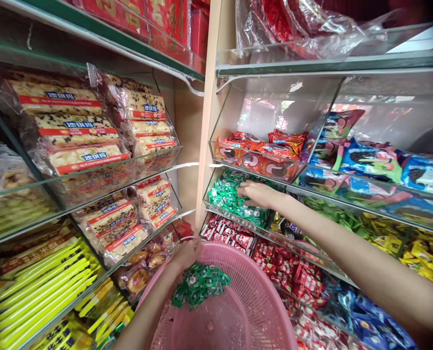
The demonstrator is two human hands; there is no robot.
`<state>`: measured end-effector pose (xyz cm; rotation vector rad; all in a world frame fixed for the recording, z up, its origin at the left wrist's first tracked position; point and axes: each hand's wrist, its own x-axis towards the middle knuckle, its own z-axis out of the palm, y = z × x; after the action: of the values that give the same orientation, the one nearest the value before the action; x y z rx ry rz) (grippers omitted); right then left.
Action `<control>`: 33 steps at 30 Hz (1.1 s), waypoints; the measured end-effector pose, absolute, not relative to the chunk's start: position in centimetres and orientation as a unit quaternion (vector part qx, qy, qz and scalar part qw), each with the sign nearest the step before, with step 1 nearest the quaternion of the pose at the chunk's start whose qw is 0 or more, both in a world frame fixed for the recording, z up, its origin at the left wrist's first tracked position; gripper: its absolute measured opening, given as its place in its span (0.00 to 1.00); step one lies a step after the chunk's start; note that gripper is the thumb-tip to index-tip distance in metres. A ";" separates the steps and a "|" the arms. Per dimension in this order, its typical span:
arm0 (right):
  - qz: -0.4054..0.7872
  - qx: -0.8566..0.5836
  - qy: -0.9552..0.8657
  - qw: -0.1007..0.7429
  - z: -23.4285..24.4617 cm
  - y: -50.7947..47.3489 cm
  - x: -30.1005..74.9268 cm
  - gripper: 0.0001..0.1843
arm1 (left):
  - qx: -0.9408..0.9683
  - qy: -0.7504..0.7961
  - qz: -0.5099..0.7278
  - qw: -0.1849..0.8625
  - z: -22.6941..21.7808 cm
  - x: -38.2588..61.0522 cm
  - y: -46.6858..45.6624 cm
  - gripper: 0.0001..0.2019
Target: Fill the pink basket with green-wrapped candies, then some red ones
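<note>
My right hand (258, 193) is in a glass shelf bin of small green-wrapped candies (224, 197). Its fingers are slightly apart and bent, touching the pile, with no candy visibly gripped; the fingertips are partly hidden. At the near left, my left hand (188, 253) is closed over the rim of a pink plastic basket (263, 272). Inside the basket, toward its far left side, lies a heap of the same green candies (202, 284). The basket's lower part runs out of view.
Red-wrapped snacks (267, 150) fill the bin just above the right hand, and red-and-white candies (227, 231) lie below. A wooden post (206, 121) divides the shelves. Packaged sesame pastries (88, 129) stand on the left. Glass shelf edges (238, 218) surround the bins.
</note>
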<state>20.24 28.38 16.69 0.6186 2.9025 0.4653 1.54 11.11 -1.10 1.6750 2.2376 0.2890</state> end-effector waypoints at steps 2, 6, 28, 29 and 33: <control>0.157 0.196 0.964 0.082 16.7 28.1 20.4 0.13 | 0.586 0.786 0.101 0.167 -1.2 1.5 11.2 0.21; 0.149 0.201 0.962 0.113 16.3 27.8 20.2 0.17 | 0.586 0.785 0.104 0.171 -1.2 1.6 11.2 0.21; 0.159 0.230 0.946 0.167 17.2 27.4 18.9 0.18 | 0.580 0.790 0.104 0.170 -1.3 1.1 10.7 0.21; 0.158 0.231 0.946 0.165 17.4 27.3 19.0 0.18 | 0.582 0.789 0.103 0.168 -1.3 1.2 10.8 0.22; 0.147 0.262 0.939 0.167 17.7 27.4 19.4 0.13 | 0.586 0.786 0.103 0.169 -1.2 1.3 11.0 0.22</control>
<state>19.36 27.40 17.75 0.7467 2.6734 0.4175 1.26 10.99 -1.25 1.6674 2.2337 0.2918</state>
